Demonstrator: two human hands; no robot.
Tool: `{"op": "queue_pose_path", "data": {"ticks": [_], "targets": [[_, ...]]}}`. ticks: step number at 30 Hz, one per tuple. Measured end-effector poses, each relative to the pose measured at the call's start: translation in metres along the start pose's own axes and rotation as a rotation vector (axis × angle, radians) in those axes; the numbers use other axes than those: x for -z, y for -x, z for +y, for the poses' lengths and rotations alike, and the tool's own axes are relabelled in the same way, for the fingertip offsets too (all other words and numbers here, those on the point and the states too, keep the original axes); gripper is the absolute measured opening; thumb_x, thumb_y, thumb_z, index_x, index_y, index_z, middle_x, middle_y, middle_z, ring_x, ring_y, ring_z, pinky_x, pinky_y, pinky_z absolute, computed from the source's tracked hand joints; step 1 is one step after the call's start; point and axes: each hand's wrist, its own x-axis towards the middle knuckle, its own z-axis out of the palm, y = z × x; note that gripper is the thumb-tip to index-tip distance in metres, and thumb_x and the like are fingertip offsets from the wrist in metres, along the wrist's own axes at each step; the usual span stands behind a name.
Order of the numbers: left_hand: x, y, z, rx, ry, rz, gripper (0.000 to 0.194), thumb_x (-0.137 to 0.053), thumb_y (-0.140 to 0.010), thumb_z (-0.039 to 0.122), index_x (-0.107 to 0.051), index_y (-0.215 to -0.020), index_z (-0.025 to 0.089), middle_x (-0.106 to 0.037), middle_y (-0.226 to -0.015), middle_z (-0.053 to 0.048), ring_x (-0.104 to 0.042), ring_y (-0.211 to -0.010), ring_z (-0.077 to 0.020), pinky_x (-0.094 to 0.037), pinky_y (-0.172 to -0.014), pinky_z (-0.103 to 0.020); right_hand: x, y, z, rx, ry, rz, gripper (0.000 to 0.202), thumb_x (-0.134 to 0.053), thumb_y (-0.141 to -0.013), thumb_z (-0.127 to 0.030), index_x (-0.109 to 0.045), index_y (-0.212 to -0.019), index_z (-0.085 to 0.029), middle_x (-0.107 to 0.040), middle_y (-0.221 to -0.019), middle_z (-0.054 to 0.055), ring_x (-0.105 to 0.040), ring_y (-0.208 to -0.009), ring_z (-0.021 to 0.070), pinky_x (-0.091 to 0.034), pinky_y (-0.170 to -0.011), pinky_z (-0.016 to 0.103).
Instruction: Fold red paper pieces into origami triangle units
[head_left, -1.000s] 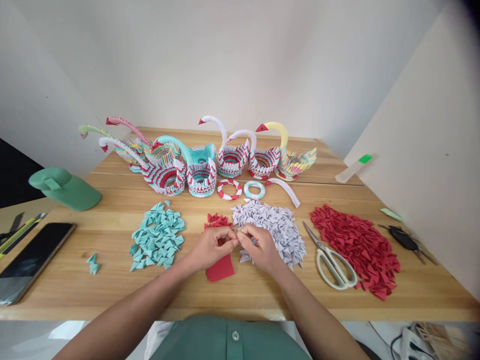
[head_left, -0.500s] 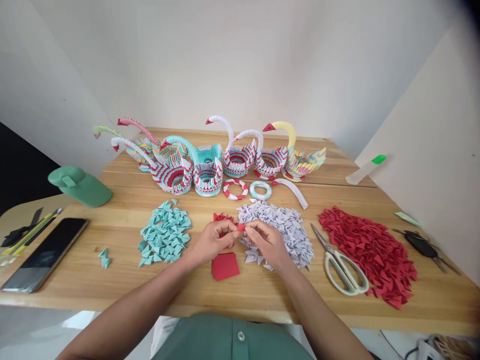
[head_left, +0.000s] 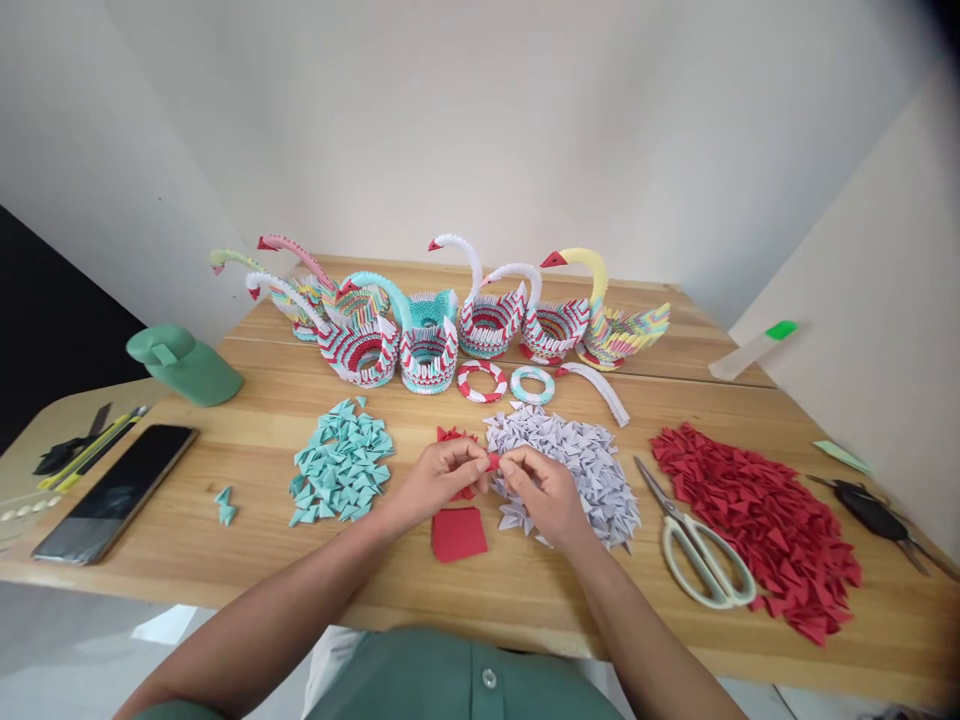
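Note:
Between the fingertips of my left hand (head_left: pixel 452 473) and my right hand (head_left: pixel 546 486) is a small piece of red paper (head_left: pixel 493 461), pinched from both sides. Its exact fold is partly covered by the fingers. Just under my hands lies a stack of red paper rectangles (head_left: pixel 459 534). Behind my left hand a small heap of red folded pieces (head_left: pixel 454 435) shows in part. A pile of pale lilac folded paper triangles (head_left: pixel 581 465) spreads behind and beside my right hand. To the left is a pile of turquoise folded triangles (head_left: pixel 343 462).
Several folded-paper swans (head_left: pixel 427 345) stand at the back, with a red-and-white ring (head_left: pixel 481 367), a turquoise-and-white ring (head_left: pixel 514 385) and a white curved neck (head_left: pixel 598 385) before them. Scissors (head_left: pixel 701 545) and a large red pile (head_left: pixel 757 520) lie right; a phone (head_left: pixel 116 490) and green bottle (head_left: pixel 184 365) left.
The view has shifted slightly, so the table's contents sit a little further right. Both hands still pinch the red paper, with the fingers slightly repositioned on it.

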Motion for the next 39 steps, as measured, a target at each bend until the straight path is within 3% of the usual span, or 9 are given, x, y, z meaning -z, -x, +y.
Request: {"op": "queue_pose_path", "data": {"ticks": [6, 12, 16, 26, 32, 36, 39], "targets": [[-0.002, -0.001, -0.004, -0.06, -0.078, 0.086, 0.026, -0.059, -0.082, 0.038, -0.059, -0.076, 0.013, -0.06, -0.069, -0.002, -0.052, -0.061, -0.011, -0.041, -0.058, -0.022, 0.001, -0.003, -0.005, -0.035, -0.084, 0.024, 0.028, -0.05, -0.09, -0.044, -0.059, -0.077, -0.02, -0.055, -0.065, -0.001, -0.05, -0.058, 0.0143, -0.04, -0.055, 0.024], [-0.007, 0.0, -0.001, -0.118, -0.324, 0.151, 0.014, -0.057, -0.08, 0.022, -0.061, -0.07, 0.013, -0.059, -0.063, 0.0, -0.049, -0.06, -0.011, -0.038, -0.058, -0.021, 0.0, -0.004, -0.009, -0.052, -0.084, 0.059, 0.026, -0.055, -0.085, -0.043, -0.061, -0.077, -0.019, -0.056, -0.064, 0.0, -0.052, -0.059, 0.0152, -0.041, -0.055, 0.025], [-0.008, 0.001, 0.001, -0.146, -0.402, 0.174, 0.013, -0.055, -0.079, 0.021, -0.061, -0.07, 0.014, -0.059, -0.063, 0.0, -0.05, -0.06, -0.0113, -0.038, -0.059, -0.021, -0.001, -0.004, -0.006, -0.064, -0.098, 0.048, 0.022, -0.057, -0.084, -0.04, -0.063, -0.081, -0.019, -0.061, -0.069, 0.001, -0.055, -0.061, 0.0161, -0.044, -0.057, 0.026], [-0.002, -0.004, -0.008, 0.04, 0.129, 0.141, 0.031, -0.066, -0.076, 0.043, -0.057, -0.079, 0.013, -0.065, -0.067, -0.002, -0.057, -0.056, -0.0104, -0.046, -0.058, -0.023, -0.003, -0.004, 0.003, -0.078, -0.102, 0.08, 0.022, -0.057, -0.082, -0.033, -0.065, -0.099, -0.02, -0.064, -0.073, 0.002, -0.058, -0.063, 0.0162, -0.048, -0.057, 0.026], [-0.002, -0.005, -0.009, 0.054, 0.207, 0.121, 0.038, -0.072, -0.07, 0.043, -0.056, -0.087, 0.013, -0.065, -0.067, -0.001, -0.058, -0.056, -0.0104, -0.046, -0.057, -0.023, -0.004, -0.003, 0.004, 0.006, -0.034, 0.097, 0.02, -0.055, -0.085, -0.029, -0.067, -0.1, -0.022, -0.067, -0.082, 0.003, -0.059, -0.066, 0.0162, -0.047, -0.059, 0.025], [-0.004, -0.003, -0.01, -0.018, 0.089, 0.139, 0.035, -0.068, -0.075, 0.035, -0.052, -0.099, 0.015, -0.059, -0.065, 0.002, -0.055, -0.055, -0.0098, -0.043, -0.054, -0.022, -0.004, -0.002, 0.006, 0.018, -0.034, 0.099, 0.019, -0.055, -0.086, -0.028, -0.067, -0.099, -0.022, -0.068, -0.085, 0.004, -0.061, -0.068, 0.0169, -0.049, -0.063, 0.027], [-0.007, -0.001, -0.01, -0.109, -0.171, 0.206, 0.028, -0.062, -0.081, 0.024, -0.053, -0.106, 0.015, -0.06, -0.068, 0.002, -0.056, -0.061, -0.0113, -0.044, -0.06, -0.023, -0.004, -0.001, 0.005, 0.018, -0.003, 0.099, 0.02, -0.055, -0.086, -0.028, -0.068, -0.1, -0.022, -0.069, -0.084, 0.004, -0.062, -0.069, 0.0175, -0.05, -0.064, 0.028]]}}
